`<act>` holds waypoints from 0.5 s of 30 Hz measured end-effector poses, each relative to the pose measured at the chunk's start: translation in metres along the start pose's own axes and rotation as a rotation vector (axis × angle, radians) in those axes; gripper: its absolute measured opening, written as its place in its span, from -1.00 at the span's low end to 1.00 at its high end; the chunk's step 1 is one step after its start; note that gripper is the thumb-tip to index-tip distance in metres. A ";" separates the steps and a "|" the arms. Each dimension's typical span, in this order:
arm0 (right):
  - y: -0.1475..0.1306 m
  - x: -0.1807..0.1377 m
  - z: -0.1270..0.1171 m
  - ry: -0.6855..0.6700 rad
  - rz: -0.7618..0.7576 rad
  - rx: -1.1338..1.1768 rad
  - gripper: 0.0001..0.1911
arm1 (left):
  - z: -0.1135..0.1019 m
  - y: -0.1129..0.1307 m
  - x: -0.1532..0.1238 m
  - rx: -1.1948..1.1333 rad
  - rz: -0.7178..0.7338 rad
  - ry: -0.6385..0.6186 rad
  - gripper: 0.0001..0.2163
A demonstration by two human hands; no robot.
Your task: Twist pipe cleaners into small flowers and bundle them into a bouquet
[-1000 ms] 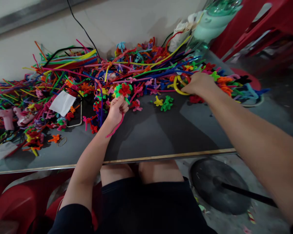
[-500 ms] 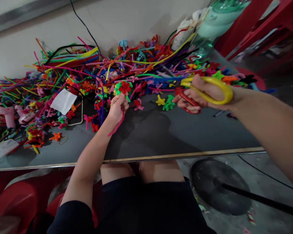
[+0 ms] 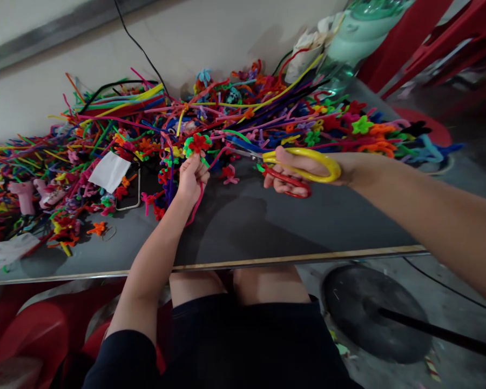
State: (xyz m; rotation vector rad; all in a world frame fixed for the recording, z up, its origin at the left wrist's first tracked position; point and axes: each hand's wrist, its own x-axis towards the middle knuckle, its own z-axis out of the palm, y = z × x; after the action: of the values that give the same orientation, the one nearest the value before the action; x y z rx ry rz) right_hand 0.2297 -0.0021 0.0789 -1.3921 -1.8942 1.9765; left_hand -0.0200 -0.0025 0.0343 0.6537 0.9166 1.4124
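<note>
My left hand (image 3: 191,178) is closed round a pipe-cleaner flower (image 3: 197,144) with red and green petals; its pink stem hangs below my fist. My right hand (image 3: 303,172) grips scissors (image 3: 285,165) with one yellow and one red handle. Their blades point left toward the flower and end just to its right. Both hands hover over the grey table (image 3: 267,227), at the near edge of a big heap of coloured pipe cleaners (image 3: 210,116).
A phone (image 3: 128,186) with a white paper (image 3: 110,171) on it lies left of my left hand. Pink figures (image 3: 32,194) stand at far left. A pale green fan (image 3: 356,32) and red chairs (image 3: 437,38) are at back right. A black round base (image 3: 375,310) sits on the floor.
My right hand picked the scissors out of the pile at the right and carried them left toward the flower. My left hand stayed nearly still with the flower.
</note>
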 end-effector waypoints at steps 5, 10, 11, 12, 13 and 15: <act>0.000 0.008 0.012 0.076 0.019 -0.016 -0.24 | -0.001 -0.001 0.000 -0.027 0.007 0.009 -0.72; 0.002 0.008 0.009 0.048 -0.054 0.017 -0.23 | -0.004 0.002 0.006 -0.116 0.037 0.064 -0.70; 0.004 0.008 0.008 0.044 -0.049 0.039 -0.23 | -0.005 0.002 0.008 -0.141 0.039 0.076 -0.70; 0.006 0.008 0.008 0.044 -0.032 0.058 -0.23 | -0.006 0.003 0.009 -0.159 0.041 0.085 -0.70; 0.007 0.008 0.008 0.048 -0.004 0.071 -0.23 | -0.006 0.003 0.010 -0.169 0.042 0.089 -0.70; 0.006 0.009 0.010 0.062 0.039 0.069 -0.23 | -0.006 0.003 0.010 -0.175 0.044 0.084 -0.70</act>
State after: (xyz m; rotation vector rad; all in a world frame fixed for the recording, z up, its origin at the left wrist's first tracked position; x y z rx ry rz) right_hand 0.2210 -0.0057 0.0669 -1.4644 -1.7692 1.9714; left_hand -0.0274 0.0073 0.0321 0.4888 0.8365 1.5493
